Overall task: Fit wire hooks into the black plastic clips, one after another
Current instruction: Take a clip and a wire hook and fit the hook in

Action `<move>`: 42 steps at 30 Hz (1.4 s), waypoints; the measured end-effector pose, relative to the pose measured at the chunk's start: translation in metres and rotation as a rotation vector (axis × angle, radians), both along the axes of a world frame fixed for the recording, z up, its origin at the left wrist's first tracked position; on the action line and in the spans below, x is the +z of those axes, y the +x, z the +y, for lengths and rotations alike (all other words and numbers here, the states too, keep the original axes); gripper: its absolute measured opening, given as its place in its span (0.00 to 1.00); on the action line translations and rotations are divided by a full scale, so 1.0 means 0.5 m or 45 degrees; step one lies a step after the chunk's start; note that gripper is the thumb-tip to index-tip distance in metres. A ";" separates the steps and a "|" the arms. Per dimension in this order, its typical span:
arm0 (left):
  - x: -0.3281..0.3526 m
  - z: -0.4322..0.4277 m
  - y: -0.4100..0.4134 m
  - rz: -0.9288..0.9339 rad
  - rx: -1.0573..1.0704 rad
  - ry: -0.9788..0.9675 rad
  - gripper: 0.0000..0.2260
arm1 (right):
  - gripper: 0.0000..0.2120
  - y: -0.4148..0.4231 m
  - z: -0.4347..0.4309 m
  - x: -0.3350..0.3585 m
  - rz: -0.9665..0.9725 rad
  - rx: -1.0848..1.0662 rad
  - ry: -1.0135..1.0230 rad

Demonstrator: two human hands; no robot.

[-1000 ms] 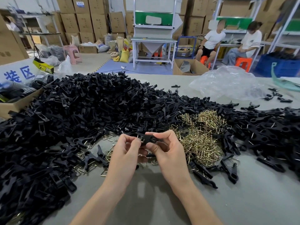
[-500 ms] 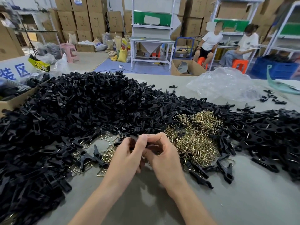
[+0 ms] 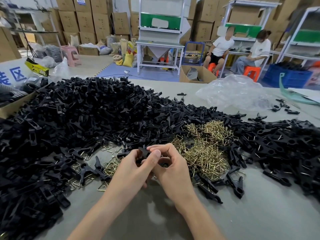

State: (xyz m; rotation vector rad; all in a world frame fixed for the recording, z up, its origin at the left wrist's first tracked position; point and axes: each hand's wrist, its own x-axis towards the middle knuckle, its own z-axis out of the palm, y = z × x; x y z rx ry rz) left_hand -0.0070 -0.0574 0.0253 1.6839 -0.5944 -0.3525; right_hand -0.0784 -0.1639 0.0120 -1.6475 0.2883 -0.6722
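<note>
Both hands meet over the grey table [image 3: 259,213] near its front. My left hand [image 3: 133,172] and my right hand [image 3: 171,168] pinch one black plastic clip [image 3: 143,152] between their fingertips; most of the clip is hidden by the fingers. A bit of wire shows under my right fingers, too hidden to tell how it sits. Just right of the hands lies a heap of brass wire hooks [image 3: 204,149]. A huge pile of black clips [image 3: 86,122] covers the table's left and middle.
More black clips with wire [image 3: 285,144] lie at the right. Loose clips [image 3: 235,184] and hooks [image 3: 110,168] lie beside the hands. A clear plastic bag [image 3: 233,92] sits at the back right, a cardboard box [image 3: 15,104] at the left edge. Two people [image 3: 223,47] sit far behind.
The hands closed together around the clip and turned it; a second ago it lay plainly visible between the fingertips, now fingers cover most of it. The view shifted slightly.
</note>
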 end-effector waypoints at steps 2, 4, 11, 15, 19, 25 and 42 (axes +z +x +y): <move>0.001 -0.001 -0.001 0.005 0.003 0.004 0.23 | 0.12 -0.001 -0.001 -0.001 0.006 0.002 0.000; 0.000 -0.001 -0.002 0.011 0.005 -0.002 0.21 | 0.13 -0.001 -0.002 -0.001 0.014 0.007 0.005; -0.001 0.001 -0.003 -0.009 0.014 0.036 0.22 | 0.13 0.000 -0.005 -0.004 0.026 0.006 -0.006; -0.002 0.000 -0.002 -0.062 0.030 0.101 0.25 | 0.13 0.000 -0.007 -0.007 0.047 -0.002 -0.018; -0.004 0.001 -0.001 -0.096 0.041 0.128 0.22 | 0.13 0.001 -0.008 -0.010 0.063 0.004 -0.038; -0.003 0.003 0.011 -0.050 -0.051 0.182 0.19 | 0.13 -0.001 -0.010 -0.011 0.048 0.018 -0.034; -0.005 0.005 0.020 0.025 -0.144 0.153 0.24 | 0.11 0.003 -0.005 -0.014 0.054 0.011 -0.074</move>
